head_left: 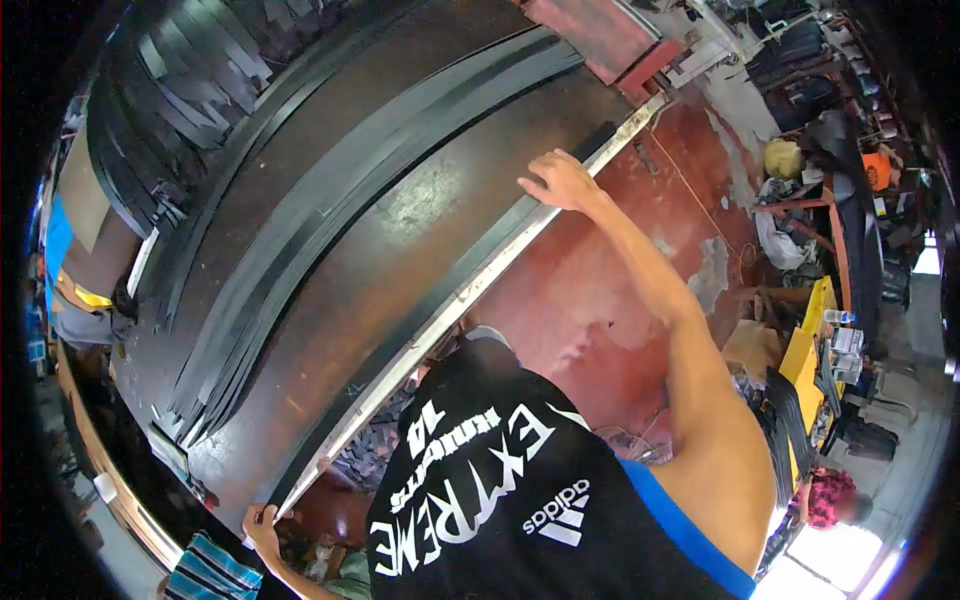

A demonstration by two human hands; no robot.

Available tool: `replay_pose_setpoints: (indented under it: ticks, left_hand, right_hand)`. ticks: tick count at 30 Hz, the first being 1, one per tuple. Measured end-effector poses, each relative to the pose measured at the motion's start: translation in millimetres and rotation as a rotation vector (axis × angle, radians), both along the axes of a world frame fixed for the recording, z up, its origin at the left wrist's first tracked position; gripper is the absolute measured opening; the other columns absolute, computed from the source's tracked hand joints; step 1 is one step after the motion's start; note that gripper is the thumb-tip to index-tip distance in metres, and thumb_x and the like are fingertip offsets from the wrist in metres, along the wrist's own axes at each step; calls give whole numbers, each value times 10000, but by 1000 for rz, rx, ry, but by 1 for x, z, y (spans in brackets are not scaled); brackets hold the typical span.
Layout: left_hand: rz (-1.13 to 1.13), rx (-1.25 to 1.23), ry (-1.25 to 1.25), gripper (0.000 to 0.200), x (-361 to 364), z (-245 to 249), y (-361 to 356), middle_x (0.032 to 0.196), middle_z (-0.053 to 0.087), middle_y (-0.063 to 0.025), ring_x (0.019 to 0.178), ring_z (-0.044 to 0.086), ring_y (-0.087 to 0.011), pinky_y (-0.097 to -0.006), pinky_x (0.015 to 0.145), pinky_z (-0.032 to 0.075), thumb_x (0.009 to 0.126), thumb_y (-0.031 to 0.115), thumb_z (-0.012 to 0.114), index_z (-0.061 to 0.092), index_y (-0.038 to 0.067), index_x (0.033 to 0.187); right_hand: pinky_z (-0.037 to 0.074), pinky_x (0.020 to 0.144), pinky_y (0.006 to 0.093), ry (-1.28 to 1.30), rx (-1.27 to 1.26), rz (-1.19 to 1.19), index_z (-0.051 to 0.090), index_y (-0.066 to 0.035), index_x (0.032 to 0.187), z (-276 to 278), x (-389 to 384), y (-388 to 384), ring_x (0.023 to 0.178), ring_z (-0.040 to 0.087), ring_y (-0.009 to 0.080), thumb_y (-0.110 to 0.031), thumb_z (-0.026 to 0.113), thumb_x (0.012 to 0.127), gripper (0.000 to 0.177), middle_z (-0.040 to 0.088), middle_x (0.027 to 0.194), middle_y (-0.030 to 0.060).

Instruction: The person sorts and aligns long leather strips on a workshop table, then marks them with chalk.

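Note:
A long dark strip [440,295] lies along the near edge of the brown table [300,360], beside its pale edge rail [470,285]. My right hand [562,182] rests over the strip and the rail toward the upper right, its fingers bent and apart. At the lower left end of the rail, my left hand [262,530] has its fingers curled at the strip's end; what they grip is too small to make out. A bundle of long black strips [330,200] lies curved across the table's middle.
More dark strips [195,70] are heaped at the table's far side. A red metal piece [610,40] stands at the upper end. Right of the red floor [600,300] are a yellow frame [805,360] and a person in a pink patterned top [828,498].

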State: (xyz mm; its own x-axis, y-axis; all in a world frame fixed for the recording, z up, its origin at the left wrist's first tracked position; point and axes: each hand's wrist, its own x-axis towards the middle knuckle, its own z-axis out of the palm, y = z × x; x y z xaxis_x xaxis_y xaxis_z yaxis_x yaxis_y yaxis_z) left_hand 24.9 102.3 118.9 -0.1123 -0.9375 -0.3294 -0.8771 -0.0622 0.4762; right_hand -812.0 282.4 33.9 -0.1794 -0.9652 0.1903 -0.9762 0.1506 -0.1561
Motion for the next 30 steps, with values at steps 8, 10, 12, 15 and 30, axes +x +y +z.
replay_pose_setpoints:
  ticks: [8,10,12,15,30]
  left_hand:
    - [-125,-3,-92,192,9,8,-10,706,571,-85,730,532,-171,-338,741,445,762,114,727,633,-43,821]
    - [-90,-33,-77,191,16,1,-9,698,564,-68,714,524,-169,-339,732,442,769,115,730,633,-41,817]
    - [-4,51,-35,186,21,3,-7,696,566,-60,708,523,-168,-338,729,440,772,114,730,635,-39,818]
    - [23,119,-29,174,28,7,-6,700,581,-50,700,527,-167,-333,732,440,777,108,728,642,-35,826]
    - [-75,21,-59,151,3,16,-2,746,625,-66,700,562,-152,-304,699,471,794,89,706,669,-38,868]
  right_hand:
    - [450,806,432,-120,-30,-64,608,-19,806,-13,4,8,840,598,351,-370,604,912,366,637,836,164]
    - [448,804,434,-125,-32,-64,600,-21,798,-13,3,9,834,593,352,-361,613,907,357,632,830,162]
    - [447,801,437,-131,-36,-61,592,-23,790,-13,2,7,828,588,353,-353,622,902,349,627,823,159]
    - [444,788,443,-141,-44,-44,579,-32,776,-14,4,6,806,575,353,-344,638,892,338,611,797,152]
    - [453,758,449,-166,-28,-80,565,-28,763,-13,2,2,810,569,355,-328,651,880,334,603,807,152]
